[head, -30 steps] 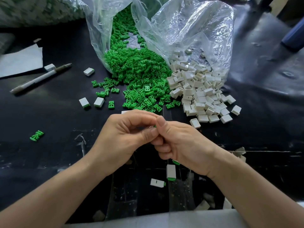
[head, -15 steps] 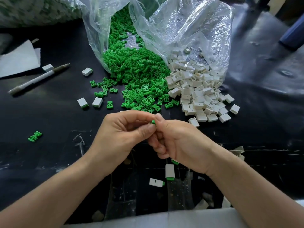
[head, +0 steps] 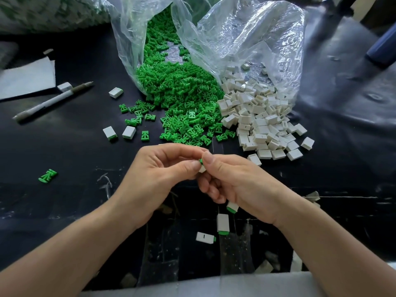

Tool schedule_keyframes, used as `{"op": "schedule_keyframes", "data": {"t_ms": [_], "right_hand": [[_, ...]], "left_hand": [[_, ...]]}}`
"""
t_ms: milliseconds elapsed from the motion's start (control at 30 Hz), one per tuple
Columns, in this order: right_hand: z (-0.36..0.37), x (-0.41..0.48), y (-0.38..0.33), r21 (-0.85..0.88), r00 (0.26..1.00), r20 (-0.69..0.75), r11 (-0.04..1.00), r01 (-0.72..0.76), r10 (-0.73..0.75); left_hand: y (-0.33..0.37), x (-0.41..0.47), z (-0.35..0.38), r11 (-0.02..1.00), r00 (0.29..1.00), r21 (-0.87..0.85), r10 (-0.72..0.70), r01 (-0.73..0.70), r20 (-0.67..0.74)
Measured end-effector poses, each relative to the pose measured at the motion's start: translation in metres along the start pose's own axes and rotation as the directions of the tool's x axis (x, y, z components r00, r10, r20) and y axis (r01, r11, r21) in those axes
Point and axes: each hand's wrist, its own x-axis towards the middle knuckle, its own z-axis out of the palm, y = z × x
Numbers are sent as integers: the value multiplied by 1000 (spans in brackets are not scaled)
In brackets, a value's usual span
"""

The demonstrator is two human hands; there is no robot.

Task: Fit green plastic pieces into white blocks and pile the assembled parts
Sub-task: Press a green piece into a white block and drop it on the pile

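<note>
My left hand [head: 159, 172] and my right hand [head: 233, 181] meet at the middle of the black table. Between their fingertips they pinch a small white block [head: 202, 168] with a green piece [head: 200, 161] showing at its top; most of it is hidden by fingers. A heap of green pieces [head: 182, 99] spills from a clear bag just beyond. To its right lies a heap of white blocks [head: 259, 116]. Assembled parts [head: 222, 223] lie on the table below my right hand.
Clear plastic bags [head: 242, 39] stand open at the back. A pen [head: 51, 101] and white paper [head: 25, 78] lie at the far left. Two assembled parts [head: 120, 132] and a stray green piece [head: 47, 175] sit on the left. The black table [head: 64, 151] has a grey front edge.
Both hands stay together at the centre; the fingers have shifted a little and the green tip and white block now show between the thumbs.
</note>
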Motion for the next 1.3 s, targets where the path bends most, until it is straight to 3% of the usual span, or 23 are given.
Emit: {"op": "schedule_keyframes", "data": {"t_ms": [233,367,633,1300], "right_hand": [[2,-1,1,-190,996,-79,982,24,-39],[4,0,3,-251,990,-99,965,77,-105],[5,5,11,-372,965,-109,910,182,-237],[10,4,14,-434,940,-79,860,268,-333]], "left_hand": [[1,0,1,998,998,14,-61,61,18],[1,-2,3,999,998,-15,-28,29,57],[-1,-1,3,1000,998,23,-17,18,-55],[1,-2,6,999,995,-23,-30,28,-94]]}}
